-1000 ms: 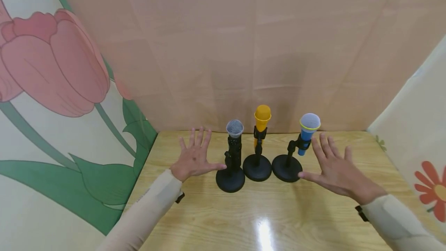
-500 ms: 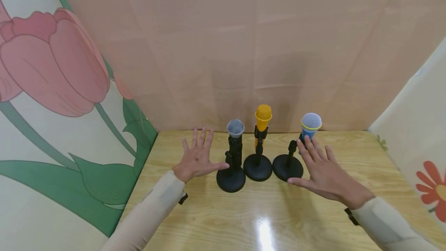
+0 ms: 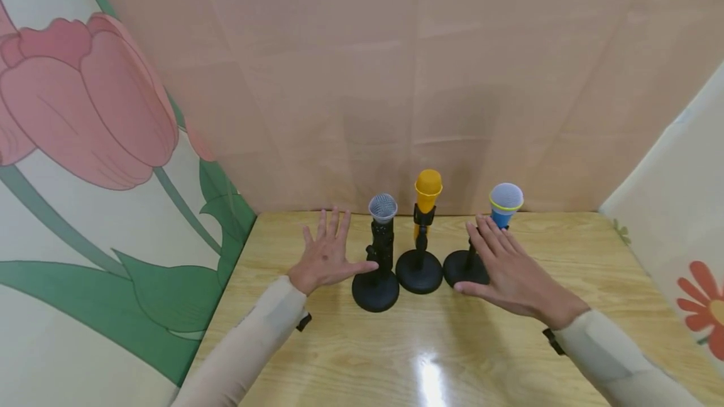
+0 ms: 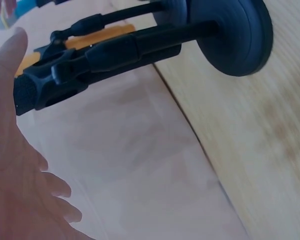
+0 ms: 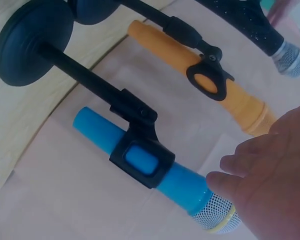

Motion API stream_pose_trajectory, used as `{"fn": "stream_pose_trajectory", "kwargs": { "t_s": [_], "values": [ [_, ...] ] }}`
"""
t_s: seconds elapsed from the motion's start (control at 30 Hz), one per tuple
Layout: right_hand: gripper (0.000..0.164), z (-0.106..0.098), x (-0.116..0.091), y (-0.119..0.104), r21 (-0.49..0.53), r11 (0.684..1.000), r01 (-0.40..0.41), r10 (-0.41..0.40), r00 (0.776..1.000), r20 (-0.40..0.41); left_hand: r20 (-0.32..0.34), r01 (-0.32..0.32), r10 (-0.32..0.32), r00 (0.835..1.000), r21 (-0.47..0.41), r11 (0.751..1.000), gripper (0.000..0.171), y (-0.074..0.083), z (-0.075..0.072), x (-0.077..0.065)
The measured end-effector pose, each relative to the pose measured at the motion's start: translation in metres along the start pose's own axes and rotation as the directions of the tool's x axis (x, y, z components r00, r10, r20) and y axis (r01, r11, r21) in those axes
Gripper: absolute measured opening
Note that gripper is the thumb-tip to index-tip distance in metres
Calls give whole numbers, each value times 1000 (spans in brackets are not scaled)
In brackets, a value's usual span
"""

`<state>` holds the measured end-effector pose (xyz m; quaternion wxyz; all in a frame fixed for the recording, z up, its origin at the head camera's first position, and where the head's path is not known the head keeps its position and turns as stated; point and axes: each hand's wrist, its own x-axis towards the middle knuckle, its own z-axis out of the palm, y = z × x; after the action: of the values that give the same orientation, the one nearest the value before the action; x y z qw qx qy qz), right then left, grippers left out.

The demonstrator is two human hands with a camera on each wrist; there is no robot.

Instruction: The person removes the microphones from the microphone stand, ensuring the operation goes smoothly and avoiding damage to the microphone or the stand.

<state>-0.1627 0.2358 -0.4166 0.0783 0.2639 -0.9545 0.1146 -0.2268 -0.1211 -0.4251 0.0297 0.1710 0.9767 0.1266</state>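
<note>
Three microphones stand clipped in black desk stands in the head view: a black one with a silver head (image 3: pixel 383 208) at left, an orange one (image 3: pixel 428 188) in the middle, and a blue one with a pale mesh head (image 3: pixel 506 198) at right. My left hand (image 3: pixel 325 261), fingers spread, is beside the black microphone, its thumb overlapping that stand. Straight fingers show on my right hand (image 3: pixel 511 276), which covers part of the blue microphone's stand. In the right wrist view the blue microphone (image 5: pixel 182 187) sits in its clip (image 5: pixel 142 157), and my fingertips overlap it near the head.
The round stand bases, such as the middle base (image 3: pixel 419 272), sit close together on a wood-grain table (image 3: pixel 351 357). A pinkish cloth (image 3: pixel 305 80) hangs behind. Printed floral panels rise at the left (image 3: pixel 85 218) and right (image 3: pixel 679 206).
My right hand has moved left, from beside the blue microphone to in front of its stand. My left hand has shifted slightly right. The microphones stay in place.
</note>
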Motion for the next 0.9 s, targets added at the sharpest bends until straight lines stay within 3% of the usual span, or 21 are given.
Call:
{"fn": "stream_pose_trajectory", "kwargs": {
  "t_s": [0.9],
  "values": [
    [106, 13, 39, -12, 72, 997, -2, -2, 999, 50, -58, -51, 50, 997, -20, 999, 123, 12, 15, 10]
  ]
}}
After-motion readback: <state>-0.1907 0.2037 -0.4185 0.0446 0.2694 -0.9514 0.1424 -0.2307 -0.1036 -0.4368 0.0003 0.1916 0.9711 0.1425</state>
